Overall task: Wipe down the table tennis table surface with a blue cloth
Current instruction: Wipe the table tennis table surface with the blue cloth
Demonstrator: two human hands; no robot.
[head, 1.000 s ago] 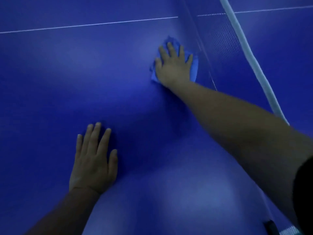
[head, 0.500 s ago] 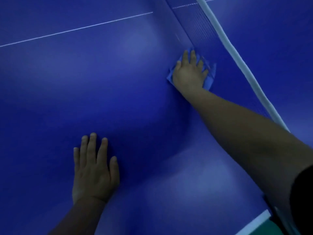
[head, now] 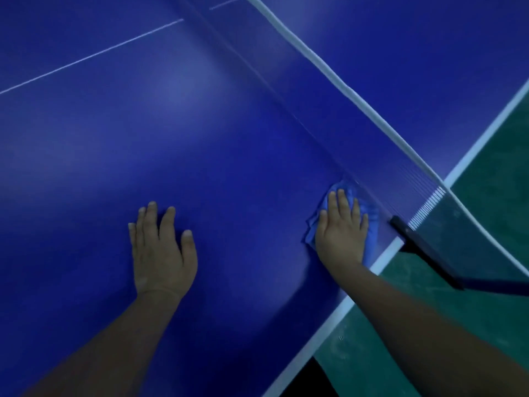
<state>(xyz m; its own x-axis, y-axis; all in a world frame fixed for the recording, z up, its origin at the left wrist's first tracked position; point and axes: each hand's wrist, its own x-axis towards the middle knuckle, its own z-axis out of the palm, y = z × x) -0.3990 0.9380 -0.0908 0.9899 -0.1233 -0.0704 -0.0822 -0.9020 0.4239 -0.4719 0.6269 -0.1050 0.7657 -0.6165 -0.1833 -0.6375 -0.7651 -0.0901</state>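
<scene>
Head view, only 1 camera: blue table fills most of the frame, white edge line running along its right edge. Right hand lies flat, palm down, on the blue cloth, pressing it onto the table at the right edge, just beside the foot of the net. Right fingers are straight and close together, pointing away from the person; nothing pinched, just flat pressure on the cloth. Cloth is bunched, sticking out past the hand on the left, past the fingertips, and on the right, where it reaches close to the white edge line. Left hand sits palm down straight on the bare table, well apart from the cloth, nearer the table middle. Left fingers are straight, slightly spread, thumb out to the right; holding nothing. Net has a white top band running diagonally from top centre down to the right edge; its black clamp bracket hangs off the right edge, just beside the cloth but not touching it as far as I can tell. Thin white centre line crosses the far left part of the table. Green floor shows beyond the right edge. Lighting is dim.
</scene>
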